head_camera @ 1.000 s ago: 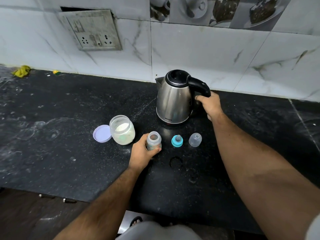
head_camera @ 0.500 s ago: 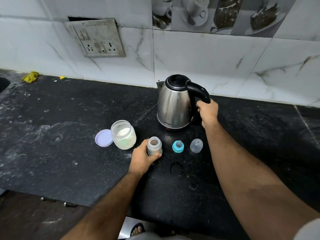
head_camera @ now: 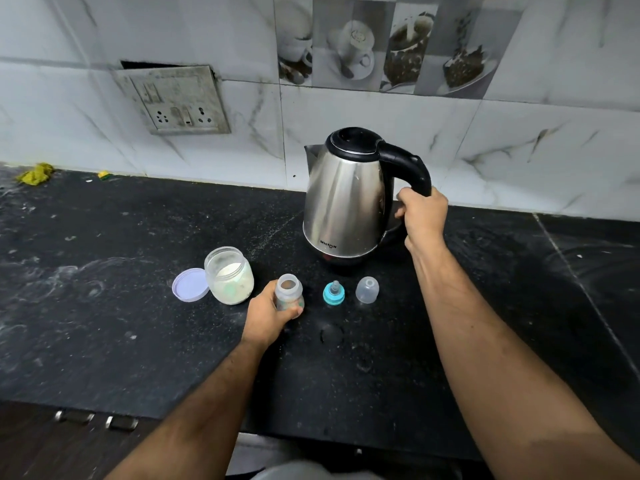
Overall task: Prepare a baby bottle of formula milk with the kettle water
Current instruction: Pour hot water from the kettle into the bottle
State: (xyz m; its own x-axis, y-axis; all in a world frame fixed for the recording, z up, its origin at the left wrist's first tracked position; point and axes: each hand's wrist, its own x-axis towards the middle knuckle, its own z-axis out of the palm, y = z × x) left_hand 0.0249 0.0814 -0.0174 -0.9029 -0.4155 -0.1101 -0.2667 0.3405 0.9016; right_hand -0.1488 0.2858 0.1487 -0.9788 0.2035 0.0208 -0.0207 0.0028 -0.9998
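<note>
On the black counter (head_camera: 104,323) stands a steel kettle (head_camera: 343,199), "MILTON" lettered low on its body; the right hand (head_camera: 424,216) is wrapped around its black handle. Nearer, the left hand (head_camera: 268,315) clasps the open, upright baby bottle (head_camera: 289,292), between a powder jar (head_camera: 229,275) and the teal teat ring (head_camera: 334,294).

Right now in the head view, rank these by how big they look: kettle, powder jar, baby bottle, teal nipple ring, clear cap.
1. kettle, by far the largest
2. powder jar
3. baby bottle, partly hidden by the left hand
4. teal nipple ring and clear cap: too alike to rank
</note>
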